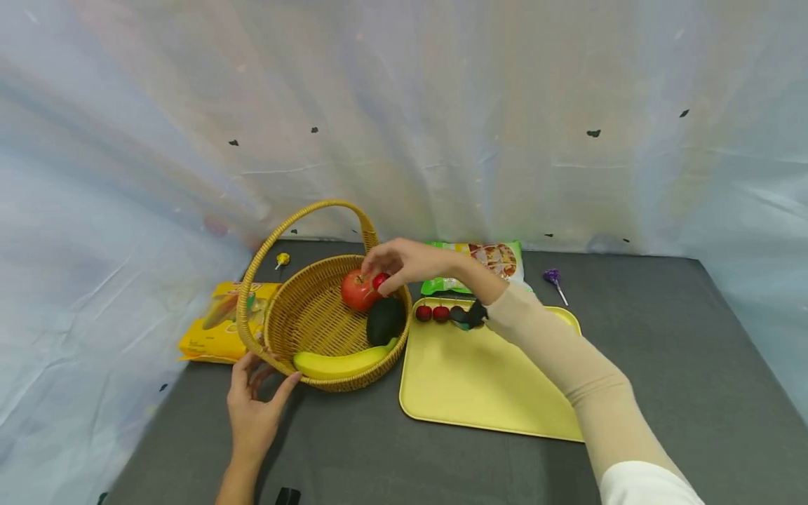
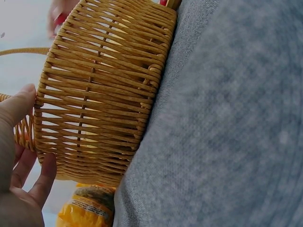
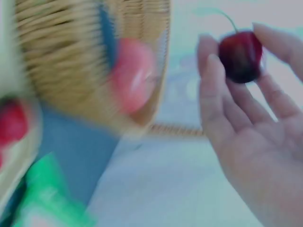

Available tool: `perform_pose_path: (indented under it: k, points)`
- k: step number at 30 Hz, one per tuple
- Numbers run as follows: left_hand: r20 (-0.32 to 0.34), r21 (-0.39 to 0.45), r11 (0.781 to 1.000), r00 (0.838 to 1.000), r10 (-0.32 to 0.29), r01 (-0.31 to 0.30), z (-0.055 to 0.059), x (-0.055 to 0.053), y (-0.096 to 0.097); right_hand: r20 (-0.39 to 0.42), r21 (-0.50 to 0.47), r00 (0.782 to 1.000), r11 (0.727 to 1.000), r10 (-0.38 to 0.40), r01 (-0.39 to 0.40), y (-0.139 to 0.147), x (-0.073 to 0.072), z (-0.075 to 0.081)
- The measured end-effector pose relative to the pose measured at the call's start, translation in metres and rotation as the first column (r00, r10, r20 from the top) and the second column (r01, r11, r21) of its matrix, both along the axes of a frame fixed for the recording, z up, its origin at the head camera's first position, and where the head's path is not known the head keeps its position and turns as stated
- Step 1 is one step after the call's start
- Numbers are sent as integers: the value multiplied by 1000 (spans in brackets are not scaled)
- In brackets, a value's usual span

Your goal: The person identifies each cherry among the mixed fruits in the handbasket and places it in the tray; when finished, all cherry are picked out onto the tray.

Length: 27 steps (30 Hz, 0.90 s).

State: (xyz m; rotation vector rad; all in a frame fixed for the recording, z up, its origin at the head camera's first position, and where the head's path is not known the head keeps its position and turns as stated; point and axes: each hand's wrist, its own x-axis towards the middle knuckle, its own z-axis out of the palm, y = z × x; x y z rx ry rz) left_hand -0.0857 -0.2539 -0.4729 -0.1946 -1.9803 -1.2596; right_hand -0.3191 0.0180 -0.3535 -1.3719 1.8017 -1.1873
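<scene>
In the head view my left hand grips the near left rim of a wicker basket, by the foot of its tall handle. The left wrist view shows the thumb and fingers about the rim of the basket. My right hand is over the basket's far right side and pinches a dark red cherry. In the right wrist view this cherry has a thin green stem. Inside the basket lie a red apple, a dark avocado and a yellow banana.
Right of the basket is a yellow tray with cherries along its far edge. A green packet lies behind it, a yellow packet left of the basket. One yellow lollipop and one purple lollipop lie farther back.
</scene>
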Motion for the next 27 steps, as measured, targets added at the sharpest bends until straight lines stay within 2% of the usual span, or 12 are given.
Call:
perform_pose_path:
  k: [2,4,6,8,11,15,16,17,19,23,27]
  points:
    - [20,7,1000,1000,12,-12,-1,1,0,2,-50,994,992,-112,112,32,2,-9]
    - [48,16,999,998,31,-32,-2,3,-1,9,-75,965,963,-260,260,62,6,-20]
    - [75,22,999,996,43,-44,-3,4,-3,44,-85,913,909,-405,408,91,12,-32]
    - [87,20,998,995,49,-51,-3,5,-5,64,-96,857,851,-512,516,116,17,-43]
    - [97,22,999,994,47,-49,-2,7,-6,-6,-100,782,779,-623,619,148,25,-56]
    - [112,31,998,992,50,-54,0,9,-6,-163,-75,677,693,-718,717,176,39,-68]
    - [116,28,998,992,53,-56,0,9,-6,-165,-69,661,677,-732,733,180,43,-70]
    - [118,24,998,991,55,-58,0,9,-6,-164,-66,651,667,-741,743,185,46,-73]
    - [123,19,998,991,58,-61,0,9,-6,-147,-65,650,663,-745,746,192,53,-77]
    - [138,18,998,989,62,-65,0,10,-6,-122,-75,686,696,-717,714,201,62,-87]
    - [154,28,997,986,60,-65,0,10,-6,-162,-50,697,711,-699,701,203,67,-95]
